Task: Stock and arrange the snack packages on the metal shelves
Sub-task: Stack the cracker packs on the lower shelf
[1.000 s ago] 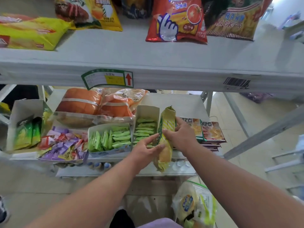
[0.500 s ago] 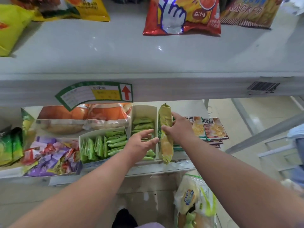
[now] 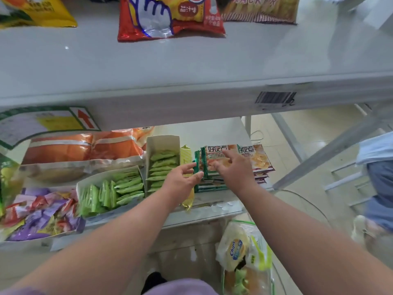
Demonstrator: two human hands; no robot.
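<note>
A yellow snack package (image 3: pixel 185 154) stands on edge on the lower metal shelf (image 3: pixel 214 210), squeezed between a tall box of green packets (image 3: pixel 162 165) and a stack of green-edged biscuit packs (image 3: pixel 214 182). My left hand (image 3: pixel 183 178) hovers in front of the yellow package with relaxed fingers reaching toward the stack's left edge, holding nothing. With fingers spread, my right hand (image 3: pixel 232 169) lies over the top biscuit pack. A second biscuit stack (image 3: pixel 258 158) sits just to the right.
The upper shelf (image 3: pixel 191 67) carries a red chips bag (image 3: pixel 170 15) and other bags. Orange bags (image 3: pixel 85 147), a low box of green packets (image 3: pixel 110 188) and purple candies (image 3: pixel 40 213) fill the lower left. A bag of chips packs (image 3: pixel 240 252) stands below. A person's legs (image 3: pixel 380 184) are at right.
Both hands have let go of the yellow package, which now stands between the box and the stack. My right hand moved right onto the biscuit packs.
</note>
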